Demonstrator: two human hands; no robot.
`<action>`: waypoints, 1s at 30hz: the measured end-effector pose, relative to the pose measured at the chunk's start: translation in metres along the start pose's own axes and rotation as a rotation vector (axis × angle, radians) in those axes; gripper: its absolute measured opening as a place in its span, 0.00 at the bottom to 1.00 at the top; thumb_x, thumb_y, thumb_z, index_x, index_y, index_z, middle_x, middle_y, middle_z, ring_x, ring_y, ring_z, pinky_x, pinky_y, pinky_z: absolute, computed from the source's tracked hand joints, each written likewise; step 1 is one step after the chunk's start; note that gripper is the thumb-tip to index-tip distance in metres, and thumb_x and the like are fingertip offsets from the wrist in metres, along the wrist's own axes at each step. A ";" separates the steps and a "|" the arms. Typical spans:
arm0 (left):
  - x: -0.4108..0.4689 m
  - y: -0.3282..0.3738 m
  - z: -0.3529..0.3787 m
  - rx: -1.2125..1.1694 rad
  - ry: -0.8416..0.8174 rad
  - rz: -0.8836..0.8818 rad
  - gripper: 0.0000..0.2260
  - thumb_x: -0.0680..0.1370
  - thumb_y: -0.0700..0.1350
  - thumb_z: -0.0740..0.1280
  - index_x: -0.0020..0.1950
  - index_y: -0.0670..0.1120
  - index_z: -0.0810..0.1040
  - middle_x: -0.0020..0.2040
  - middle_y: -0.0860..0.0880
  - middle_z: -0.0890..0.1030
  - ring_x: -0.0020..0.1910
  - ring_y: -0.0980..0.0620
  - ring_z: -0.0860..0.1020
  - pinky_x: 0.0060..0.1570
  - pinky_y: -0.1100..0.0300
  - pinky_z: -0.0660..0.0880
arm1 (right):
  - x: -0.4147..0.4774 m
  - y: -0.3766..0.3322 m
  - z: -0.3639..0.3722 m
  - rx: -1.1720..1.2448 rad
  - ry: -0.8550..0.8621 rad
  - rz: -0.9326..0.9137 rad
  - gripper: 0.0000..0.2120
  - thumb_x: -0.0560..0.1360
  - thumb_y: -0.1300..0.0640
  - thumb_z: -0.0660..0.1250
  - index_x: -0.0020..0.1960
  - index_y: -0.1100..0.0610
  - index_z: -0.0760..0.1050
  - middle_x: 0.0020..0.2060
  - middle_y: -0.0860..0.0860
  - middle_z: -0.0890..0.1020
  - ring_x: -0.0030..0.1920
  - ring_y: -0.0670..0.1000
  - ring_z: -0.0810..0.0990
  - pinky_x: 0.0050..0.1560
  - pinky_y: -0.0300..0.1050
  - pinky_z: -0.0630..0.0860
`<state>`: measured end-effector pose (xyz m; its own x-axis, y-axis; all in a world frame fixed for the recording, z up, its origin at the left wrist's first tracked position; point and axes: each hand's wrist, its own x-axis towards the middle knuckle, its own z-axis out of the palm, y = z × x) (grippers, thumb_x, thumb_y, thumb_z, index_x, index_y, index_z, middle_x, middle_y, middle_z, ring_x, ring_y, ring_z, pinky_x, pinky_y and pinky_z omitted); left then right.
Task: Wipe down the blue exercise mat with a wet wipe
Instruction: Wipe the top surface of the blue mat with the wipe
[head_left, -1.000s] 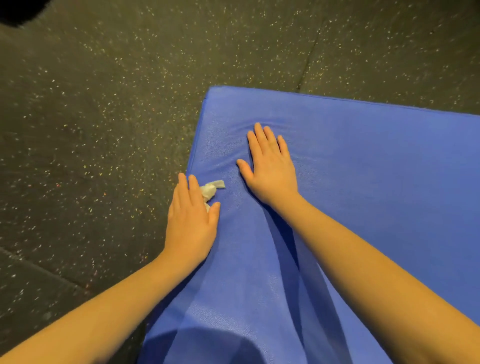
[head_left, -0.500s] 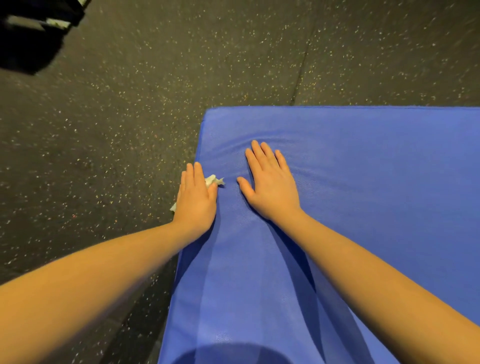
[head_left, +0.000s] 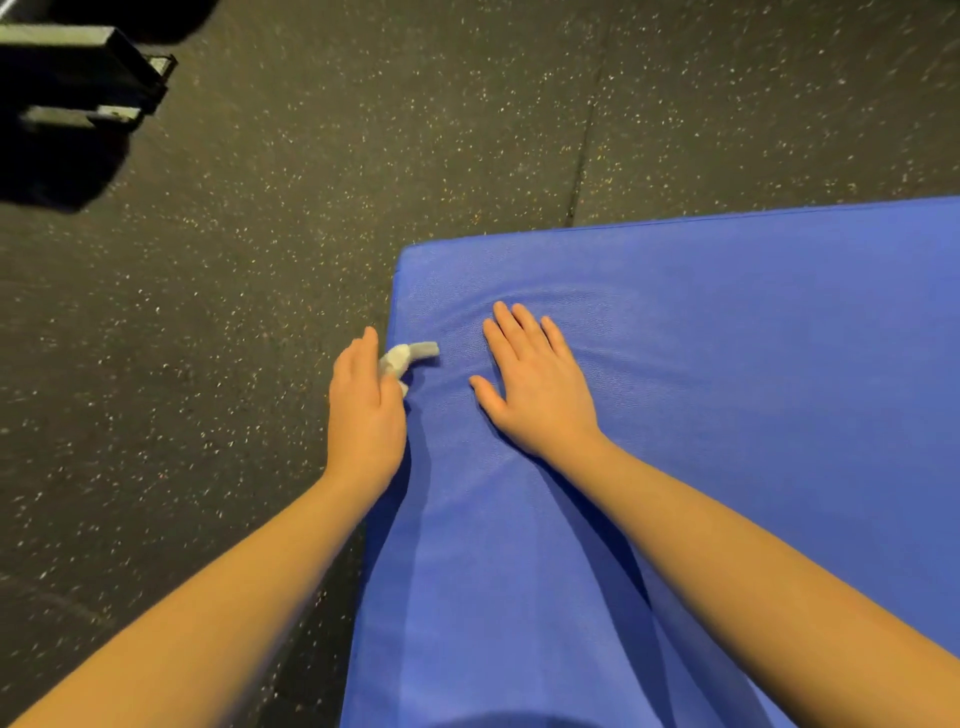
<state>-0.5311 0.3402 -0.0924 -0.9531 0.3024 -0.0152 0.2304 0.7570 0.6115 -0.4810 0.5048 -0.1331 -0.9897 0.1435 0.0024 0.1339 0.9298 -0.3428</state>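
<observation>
Gripping the wipe (head_left: 402, 358) bunched in the left hand (head_left: 366, 410), fingers (head_left: 358, 353) and thumb closed on it, with a twisted tail poking out to the right onto the blue. Sitting now right at the left edge of the mat (head_left: 727, 389), tipped onto its side and mostly over the speckled floor (head_left: 234, 312). A second ago lay flat on the blue surface, just inside that edge. Swept outward, then, carrying the wipe to the border near the far left corner.

Pressing the right hand (head_left: 535, 384) flat on the mat, straight and spread, holding nothing, in the same spot throughout. Probably there to brace the body or pin the mat.

Reads as the end of one stroke: strip beside the edge done, most of the blue to the right probably not yet covered. Next, likely back inward for another pass. Worth unfolding the wipe first: balled up like this, touching little surface.
</observation>
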 end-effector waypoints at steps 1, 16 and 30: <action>-0.008 -0.006 -0.002 0.037 -0.030 0.046 0.13 0.82 0.38 0.53 0.61 0.49 0.73 0.65 0.48 0.70 0.66 0.54 0.66 0.57 0.64 0.61 | 0.000 0.000 0.000 0.000 0.000 -0.001 0.35 0.75 0.40 0.45 0.74 0.60 0.63 0.75 0.55 0.62 0.76 0.56 0.57 0.76 0.54 0.51; 0.019 -0.021 0.041 0.074 0.183 -0.083 0.12 0.81 0.42 0.57 0.60 0.41 0.75 0.52 0.40 0.76 0.51 0.41 0.73 0.45 0.55 0.67 | 0.000 0.000 0.002 -0.002 0.031 0.001 0.34 0.76 0.41 0.48 0.74 0.60 0.65 0.75 0.55 0.63 0.75 0.56 0.59 0.75 0.55 0.54; 0.085 0.001 0.047 0.035 0.129 0.080 0.21 0.76 0.33 0.52 0.64 0.50 0.71 0.52 0.49 0.72 0.49 0.49 0.71 0.46 0.53 0.68 | -0.001 0.003 0.007 -0.033 0.105 -0.017 0.31 0.76 0.42 0.52 0.71 0.61 0.69 0.73 0.56 0.67 0.73 0.56 0.64 0.73 0.56 0.59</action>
<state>-0.6025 0.3937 -0.1303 -0.9481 0.2875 0.1357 0.3114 0.7536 0.5789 -0.4805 0.5050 -0.1405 -0.9811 0.1612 0.1072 0.1209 0.9428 -0.3108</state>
